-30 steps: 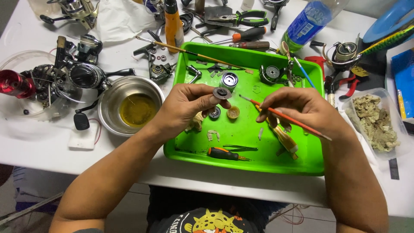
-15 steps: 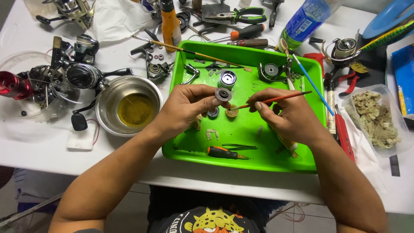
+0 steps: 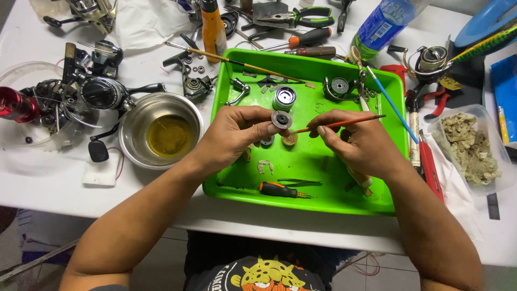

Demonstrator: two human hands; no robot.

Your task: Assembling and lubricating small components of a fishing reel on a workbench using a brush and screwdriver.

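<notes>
The left hand [image 3: 237,134] is pinching a small round grey reel part [image 3: 281,119] between thumb and fingertips, holding it up over the middle of the green tray [image 3: 323,202]. The right hand [image 3: 361,145] is gripping a thin orange brush [image 3: 344,123], closed around its handle, with the tip pointing left and lying just beside the reel part; whether the bristles are touching it cannot be told. Both hands are hovering above the tray, which is sitting on the white tabletop [image 3: 54,188]. Lying in the tray below the hands are a small screwdriver [image 3: 280,189] with a black and orange handle, tweezers [image 3: 299,182], a silver spool [image 3: 284,98] and a few loose small parts. A blue-handled brush [image 3: 390,102] is leaning across the tray's right edge. Left of the tray a steel bowl [image 3: 129,145] is holding yellowish liquid, and beyond it several fishing reels [image 3: 99,91] are lying in a heap. At the right a clear tub [image 3: 487,143] is holding crumpled, stained wipes. Pliers [image 3: 293,16] and a blue bottle [image 3: 382,24] are lying along the far edge.
</notes>
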